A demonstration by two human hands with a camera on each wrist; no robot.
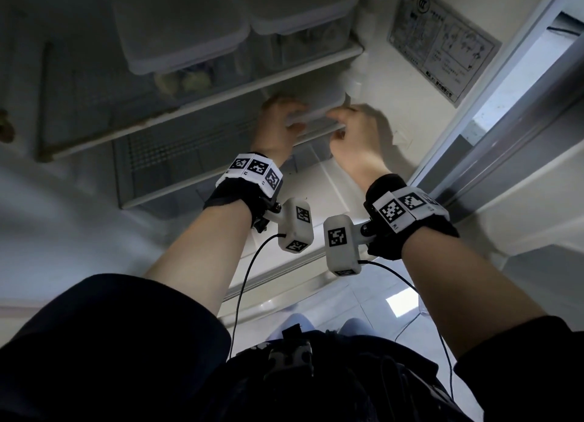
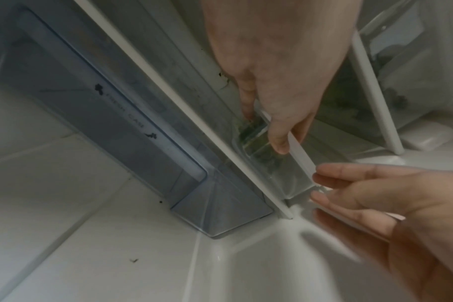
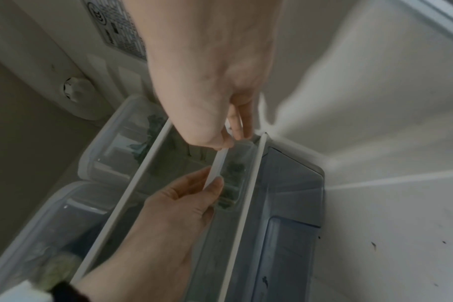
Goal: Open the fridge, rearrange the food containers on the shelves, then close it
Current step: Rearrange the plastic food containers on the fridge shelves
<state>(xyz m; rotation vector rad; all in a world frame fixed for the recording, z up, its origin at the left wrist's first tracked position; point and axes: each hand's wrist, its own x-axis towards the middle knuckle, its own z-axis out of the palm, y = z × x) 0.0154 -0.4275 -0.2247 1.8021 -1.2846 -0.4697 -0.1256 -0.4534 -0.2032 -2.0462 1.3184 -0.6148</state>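
A clear food container [image 1: 311, 118] with a white lid and green contents sits between the two fridge shelves, close to the right inner wall. My left hand [image 1: 278, 118] grips its left end, thumb on the lid rim [image 2: 300, 151] and a finger behind. My right hand [image 1: 354, 127] pinches its right end [image 3: 233, 139]. The container [image 3: 233, 177] lies just behind the lower shelf's white front edge [image 3: 248, 194]. Whether it rests on the glass is unclear. Two larger clear containers [image 1: 180, 26] [image 1: 300, 10] stand on the upper shelf [image 1: 202, 96].
A bluish crisper drawer [image 2: 142, 122] lies under the lower shelf. The right inner wall carries a printed label [image 1: 442, 42] and a white dial [image 3: 75, 92]. The open door frame [image 1: 505, 121] stands at right. The floor tiles [image 1: 379, 295] show below.
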